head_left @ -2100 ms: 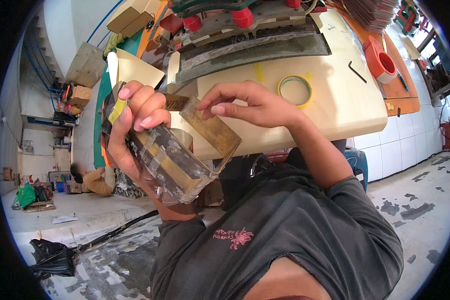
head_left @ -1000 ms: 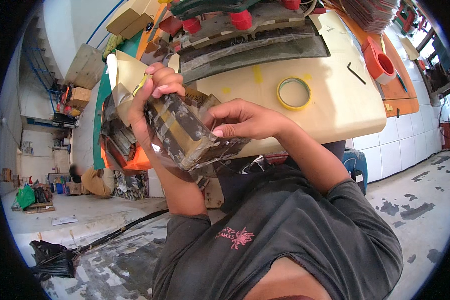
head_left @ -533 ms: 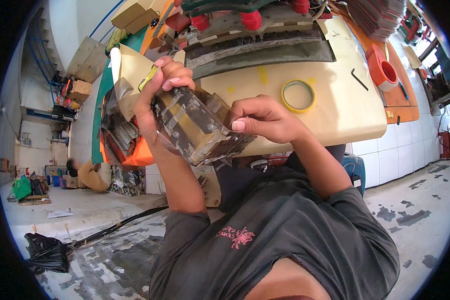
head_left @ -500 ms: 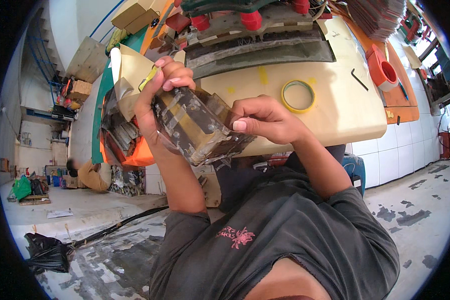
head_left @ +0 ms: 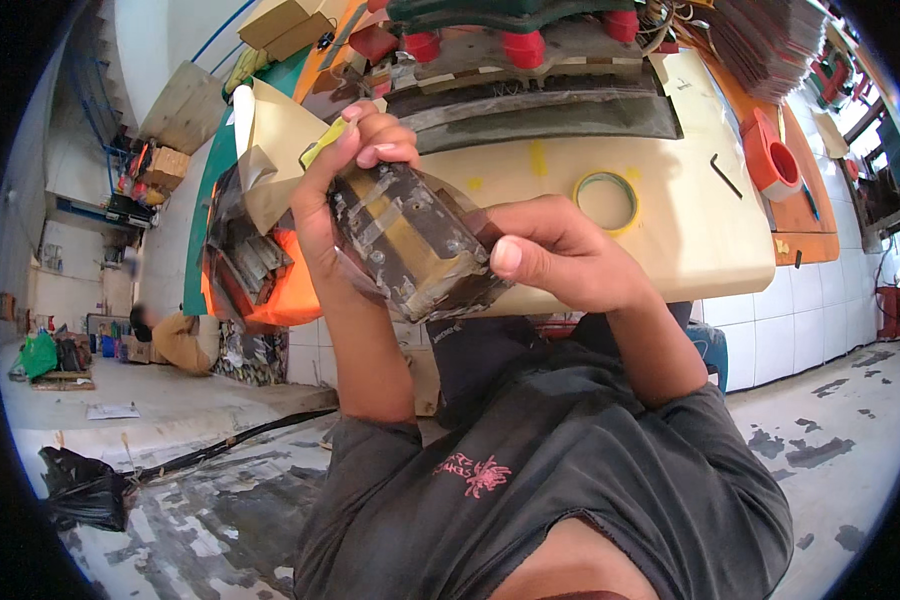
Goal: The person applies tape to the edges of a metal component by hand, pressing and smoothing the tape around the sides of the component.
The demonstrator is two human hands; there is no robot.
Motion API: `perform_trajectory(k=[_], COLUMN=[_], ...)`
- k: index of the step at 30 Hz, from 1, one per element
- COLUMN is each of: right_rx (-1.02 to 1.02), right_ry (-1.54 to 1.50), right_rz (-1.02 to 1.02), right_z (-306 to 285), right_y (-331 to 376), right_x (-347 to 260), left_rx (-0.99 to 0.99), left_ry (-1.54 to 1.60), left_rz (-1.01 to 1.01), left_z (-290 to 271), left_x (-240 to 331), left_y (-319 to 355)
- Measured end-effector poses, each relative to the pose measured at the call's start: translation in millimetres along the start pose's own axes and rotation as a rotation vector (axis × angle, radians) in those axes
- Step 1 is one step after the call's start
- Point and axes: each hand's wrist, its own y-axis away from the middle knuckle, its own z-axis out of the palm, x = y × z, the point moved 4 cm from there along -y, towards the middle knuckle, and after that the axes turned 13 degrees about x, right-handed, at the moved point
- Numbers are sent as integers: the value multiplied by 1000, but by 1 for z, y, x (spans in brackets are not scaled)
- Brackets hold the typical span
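Above my lap, a dark box-shaped block point(head_left: 413, 238) is held tilted, with brownish tape strips across it and grey smears along its edges. Wrapped round its far left side is my left hand point(head_left: 342, 160), closed. That hand also has a small yellow object point(head_left: 323, 143) between thumb and fingers; its kind is not clear. My right hand point(head_left: 560, 250) pinches the block's right edge, thumb on top and fingers curled under. Clear film hangs along the block's left side. Part of the block is hidden behind my fingers.
A yellow tape roll point(head_left: 606, 202) and a black hex key point(head_left: 726, 176) lie on the cream-covered table point(head_left: 690, 240). A green machine with red knobs point(head_left: 522, 48) stands behind. An orange-red tape dispenser point(head_left: 770, 155) is at right; dark scraps point(head_left: 250, 265) at left.
The block and both hands have shifted slightly right in the view. My right thumb has lifted and moved along the block's right edge; the left hand keeps its hold.
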Motion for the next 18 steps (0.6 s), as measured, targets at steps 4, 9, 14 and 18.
perform_trajectory(k=[4, 9, 14, 18], right_rx=[81, 50, 46, 0], right_ry=[41, 55, 60, -36], right_rz=[-20, 112, 66, 74], right_z=[2, 4, 2, 6], right_y=[1, 8, 6, 4], right_x=[-9, -6, -12, -14], left_rx=[15, 18, 21, 10], left_ry=[-54, -58, -76, -79], left_rz=[7, 32, 30, 22], left_z=[2, 0, -5, -4], left_x=[-1, -1, 0, -1], left_y=[-3, 2, -2, 0])
